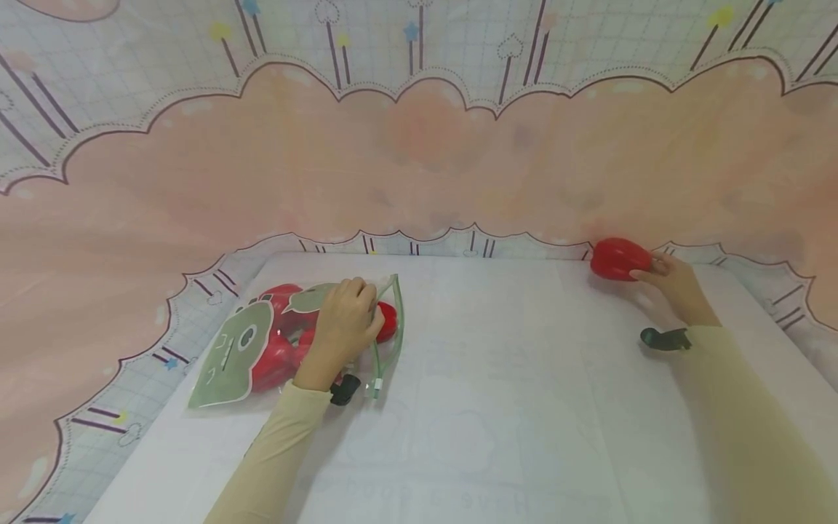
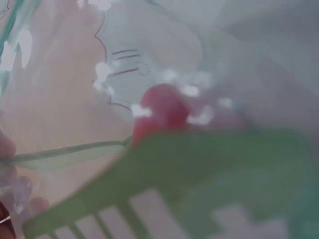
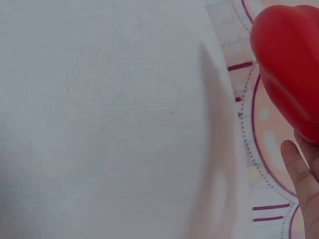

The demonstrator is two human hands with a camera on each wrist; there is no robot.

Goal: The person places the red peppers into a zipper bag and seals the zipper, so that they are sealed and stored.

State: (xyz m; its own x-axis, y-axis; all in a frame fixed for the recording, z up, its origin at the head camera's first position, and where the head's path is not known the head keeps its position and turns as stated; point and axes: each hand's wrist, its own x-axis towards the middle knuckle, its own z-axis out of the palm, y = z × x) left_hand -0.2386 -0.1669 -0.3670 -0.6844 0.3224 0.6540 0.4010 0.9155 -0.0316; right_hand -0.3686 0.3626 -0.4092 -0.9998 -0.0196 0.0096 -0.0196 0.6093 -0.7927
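At the right back of the white table, my right hand (image 1: 677,287) holds a red bell pepper (image 1: 618,260) just above the surface, thumb and fingers at one end. The right wrist view shows this glossy pepper (image 3: 291,59) with part of the hand (image 3: 306,186) below it. On the left lies a clear zip bag (image 1: 225,371) printed with a green cartoon face, several red peppers (image 1: 271,364) inside. Its green-edged opening faces right, and my left hand (image 1: 347,320) grips the bag near there. Blurred plastic and a red pepper (image 2: 162,112) fill the left wrist view.
The white table (image 1: 504,407) spreads between the two hands. A patterned peach and white cloth (image 1: 458,167) rises behind it and runs along both sides. A dark wrist-mounted device (image 1: 664,339) sits at the right cuff, another (image 1: 345,390) at the left.
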